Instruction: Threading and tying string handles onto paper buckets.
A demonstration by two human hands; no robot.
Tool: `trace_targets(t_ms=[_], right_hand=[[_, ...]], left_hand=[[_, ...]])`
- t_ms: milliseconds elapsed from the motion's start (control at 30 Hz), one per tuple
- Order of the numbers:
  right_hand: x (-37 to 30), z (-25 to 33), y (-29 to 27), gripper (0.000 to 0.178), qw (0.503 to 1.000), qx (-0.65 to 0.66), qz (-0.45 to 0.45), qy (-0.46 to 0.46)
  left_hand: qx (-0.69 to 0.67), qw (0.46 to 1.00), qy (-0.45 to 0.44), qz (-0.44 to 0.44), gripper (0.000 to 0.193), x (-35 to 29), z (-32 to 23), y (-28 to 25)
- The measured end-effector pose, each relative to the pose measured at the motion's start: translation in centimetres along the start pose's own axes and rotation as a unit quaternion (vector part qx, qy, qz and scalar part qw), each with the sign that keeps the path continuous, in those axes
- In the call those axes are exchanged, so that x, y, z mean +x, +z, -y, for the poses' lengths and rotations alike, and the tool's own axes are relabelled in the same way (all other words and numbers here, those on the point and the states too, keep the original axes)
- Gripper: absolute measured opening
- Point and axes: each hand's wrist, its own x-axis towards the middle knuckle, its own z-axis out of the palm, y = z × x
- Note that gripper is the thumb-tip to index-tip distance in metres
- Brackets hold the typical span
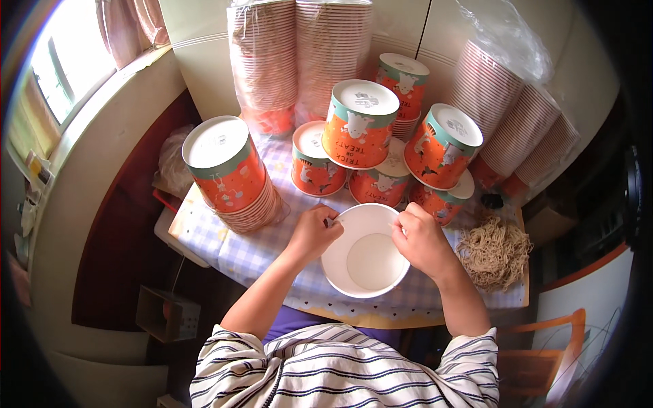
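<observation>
A paper bucket (367,262) stands mouth up at the front of the table, its white inside facing me. At the left of its rim, my left hand (318,231) is closed in a pinch. My right hand (420,239) pinches the opposite side of the rim. Something small and pale shows at the fingertips, too small to make out. Just behind stand upturned orange and green paper buckets, among them a stacked one (362,129) and another (445,146). To the right of my right hand lies a tangled heap of beige string (495,253).
A nested bucket stack (228,170) stands at the left. Tall plastic-wrapped stacks (265,75) rise at the back, and more wrapped stacks (493,88) lean at the right. A checked cloth (231,248) covers the table. An orange wooden chair (544,347) is at the lower right.
</observation>
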Motion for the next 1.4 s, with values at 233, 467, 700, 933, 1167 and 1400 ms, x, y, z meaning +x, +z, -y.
trace_targets(t_ms=[233,467,700,933,1167,1400], right_hand=[[0.0,-0.6,-0.1,0.004,1.0,0.003,0.001,-0.001],[0.4,-3.2,0.6,0.006,1.0,0.021,-0.004,-0.004],[1.3,-5.7,1.3,0.005,0.999,0.028,-0.002,-0.031],[1.1,-4.9,1.5,0.005,0.999,-0.008,-0.014,-0.05],[0.8,-5.0,1.5,0.005,0.998,-0.019,-0.022,-0.055],[1.2,-6.1,2.0,0.005,0.996,-0.018,-0.03,-0.081]], left_hand=[[0.153,0.988,0.013,-0.011,0.029,0.7,-1.2,0.4],[0.013,0.999,-0.045,-0.017,0.049,1.0,-1.8,0.1],[0.07,0.997,0.036,0.027,0.032,-0.3,-3.0,-0.4],[0.239,0.967,0.086,0.014,0.024,0.9,-2.2,0.3],[0.252,0.967,0.024,-0.008,0.05,1.4,-4.0,0.4],[0.047,0.998,-0.035,0.011,0.036,1.3,-0.6,-1.0]])
